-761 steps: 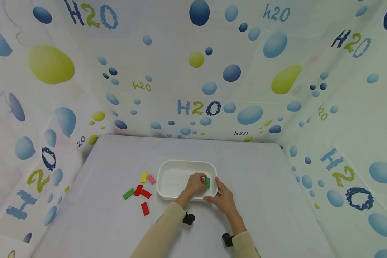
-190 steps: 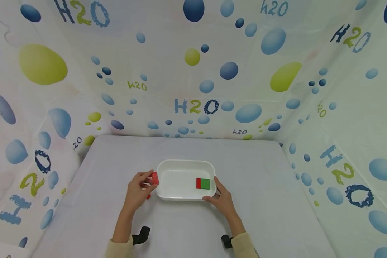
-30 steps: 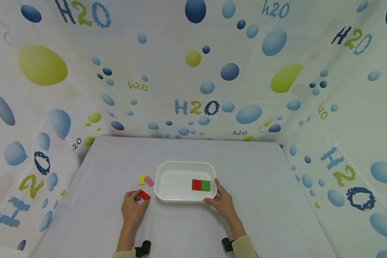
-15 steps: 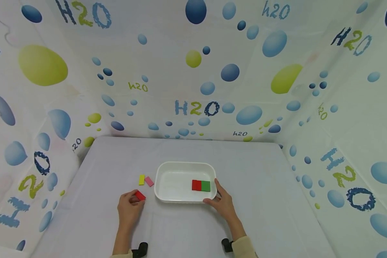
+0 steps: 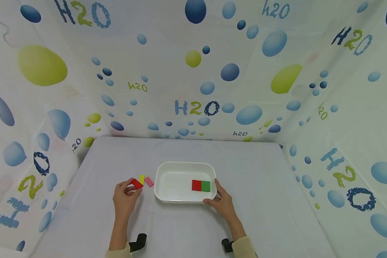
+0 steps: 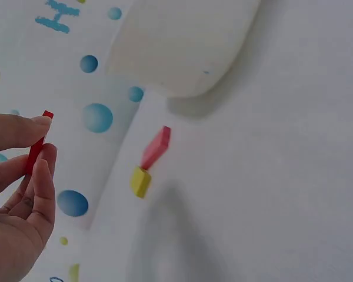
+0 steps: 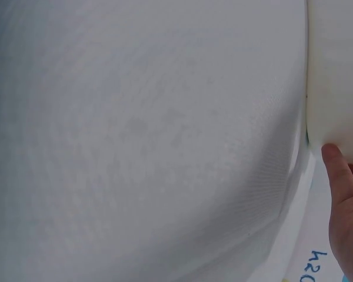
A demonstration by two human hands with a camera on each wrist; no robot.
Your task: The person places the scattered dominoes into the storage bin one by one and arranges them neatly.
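My left hand [image 5: 125, 199] pinches a small flat red block [image 5: 137, 184] between thumb and fingertips, left of the white tray. In the left wrist view the red block [image 6: 36, 151] shows edge-on between the fingers. In the head view it partly overlaps a yellow block [image 5: 142, 178]; a pink block [image 5: 149, 181] lies between that and the tray. My right hand [image 5: 225, 200] holds the near right corner of the tray [image 5: 172, 200], thumb in front and fingers at the right side. Inside the tray, red blocks [image 5: 196, 185] lie against green ones [image 5: 205, 186] near the right end.
A white cloth [image 5: 251, 172] covers the table. Behind and at both sides hangs a printed curtain [image 5: 167, 71] with blue and green dots. Black wrist cameras [image 5: 138, 242] sit by both sleeves.
Over the last second my left hand has moved the red block left and away from me, up to the yellow one. Since the oldest frame, red and green blocks have gone into the tray.
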